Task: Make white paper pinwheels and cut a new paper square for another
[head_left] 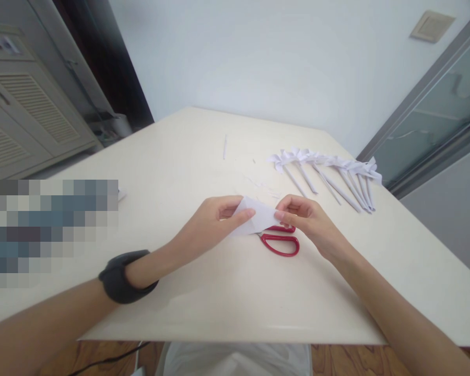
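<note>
As left hand (213, 219) and right hand (311, 216) pinch plain paper (261, 213), scissors (279, 238) beneath.

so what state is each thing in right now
White creased paper piece: pinched in left hand and right hand
Red-handled metal scissors: lying, partly hidden; open or shut unclear
White paper rolls with frilled tops: lying in a row
Thin white paper strip: lying apart
Black wristband: fastened around left wrist
Cream louvred cabinet doors: shut
Cream square wall switch: on or off unclear
</note>
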The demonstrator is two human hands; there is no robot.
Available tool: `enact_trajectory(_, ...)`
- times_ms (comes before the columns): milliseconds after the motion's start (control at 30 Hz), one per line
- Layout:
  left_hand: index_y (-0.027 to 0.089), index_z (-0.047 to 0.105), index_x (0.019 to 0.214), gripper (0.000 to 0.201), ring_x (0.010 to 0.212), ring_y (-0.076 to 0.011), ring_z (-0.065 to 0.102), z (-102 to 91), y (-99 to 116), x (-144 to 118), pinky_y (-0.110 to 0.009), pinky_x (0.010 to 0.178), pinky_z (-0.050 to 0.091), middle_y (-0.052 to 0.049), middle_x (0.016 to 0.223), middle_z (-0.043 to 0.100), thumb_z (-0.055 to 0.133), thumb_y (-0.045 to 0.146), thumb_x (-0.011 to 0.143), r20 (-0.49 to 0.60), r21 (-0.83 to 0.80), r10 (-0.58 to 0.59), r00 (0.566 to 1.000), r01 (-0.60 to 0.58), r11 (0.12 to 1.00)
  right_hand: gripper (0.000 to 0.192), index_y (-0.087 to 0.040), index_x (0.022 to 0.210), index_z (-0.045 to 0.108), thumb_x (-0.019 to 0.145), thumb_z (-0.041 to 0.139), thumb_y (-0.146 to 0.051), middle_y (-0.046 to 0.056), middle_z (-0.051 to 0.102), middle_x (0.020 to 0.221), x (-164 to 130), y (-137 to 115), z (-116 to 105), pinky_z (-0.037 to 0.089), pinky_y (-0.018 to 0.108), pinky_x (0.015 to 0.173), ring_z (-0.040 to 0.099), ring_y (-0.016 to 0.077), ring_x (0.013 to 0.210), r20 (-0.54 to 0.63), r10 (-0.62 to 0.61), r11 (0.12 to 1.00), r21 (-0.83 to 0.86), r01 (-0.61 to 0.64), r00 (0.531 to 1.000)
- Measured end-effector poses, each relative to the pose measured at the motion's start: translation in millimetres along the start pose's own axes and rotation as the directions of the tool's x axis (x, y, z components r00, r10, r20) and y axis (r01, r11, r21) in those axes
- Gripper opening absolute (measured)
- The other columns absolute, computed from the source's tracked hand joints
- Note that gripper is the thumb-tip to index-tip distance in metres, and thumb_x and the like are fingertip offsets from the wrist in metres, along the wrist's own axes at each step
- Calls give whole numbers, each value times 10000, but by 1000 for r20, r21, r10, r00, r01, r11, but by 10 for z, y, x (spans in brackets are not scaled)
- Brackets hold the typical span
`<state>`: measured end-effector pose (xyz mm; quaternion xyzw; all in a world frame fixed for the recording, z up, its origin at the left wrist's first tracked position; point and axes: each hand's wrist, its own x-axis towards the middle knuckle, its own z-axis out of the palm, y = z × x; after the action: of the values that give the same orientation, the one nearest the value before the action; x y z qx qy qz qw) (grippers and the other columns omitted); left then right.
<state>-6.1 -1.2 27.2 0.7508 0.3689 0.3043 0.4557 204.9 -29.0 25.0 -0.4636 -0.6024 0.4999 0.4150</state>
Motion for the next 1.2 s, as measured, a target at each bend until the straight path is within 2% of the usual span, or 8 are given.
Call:
enact_trajectory(200, 165, 638, 872, 308, 746, -163, 570, -16, -10, -19, -208, 576, 420, -26, 856, 654, 469, 422, 843, 12, -71, -64, 998, 65, 995, 137, -165, 763, 552, 804, 603, -286, -27, 507, 699, 10, -2, 16, 355, 203, 558, 459, 69, 609, 12, 8, 1000, -12, -8, 1000)
enact_trajectory(400, 143, 629, 751, 344, 600, -109, 496, -14, -24, -27, -185, 482, 352, 0, 676, 581, 479, 443, 828, 17, -16, -92, 996, 93, 996, 134, -159, 750, 556, 802, 605, -272, -22, 526, 710, 6, -2, 63, 383, 196, 576, 503, 71, 630, 39, 17, 1000, -3, -17, 999)
enact_trajectory(600, 128, 640, 717, 356, 555, -115, 504, -7, 17, -42, -195, 451, 348, -6, 634, 586, 485, 434, 809, 6, 0, -95, 995, 95, 995, 147, -157, 740, 559, 796, 605, -284, -14, 521, 703, 0, 15, 76, 384, 208, 573, 493, 83, 632, 36, 7, 1000, -5, -7, 999)
enact_trajectory(767, 139, 633, 763, 339, 602, -124, 534, -4, -6, -33, -196, 486, 374, -13, 698, 616, 479, 436, 819, 17, -27, -99, 995, 99, 995, 151, -155, 746, 561, 795, 604, -291, -7, 526, 705, -3, 19, 67, 383, 220, 584, 492, 92, 641, 37, 17, 1000, -12, -17, 999)
enact_trajectory(933, 152, 618, 793, 284, 692, -139, 570, 0, -26, -15, -202, 572, 421, -17, 769, 629, 517, 416, 809, -33, -89, -33, 999, 30, 996, 156, -160, 744, 563, 795, 603, -302, -8, 524, 700, -7, 30, 57, 378, 228, 584, 489, 97, 636, 39, 22, 999, -24, -22, 999)
enact_trajectory(1200, 157, 607, 765, 247, 634, -121, 574, 5, -9, -14, -190, 526, 407, -8, 730, 638, 544, 394, 797, -55, -106, -29, 998, 23, 994, 153, -170, 755, 570, 798, 590, -316, 8, 540, 722, -9, 41, 66, 402, 261, 621, 513, 128, 670, 48, 32, 998, -50, -30, 998)
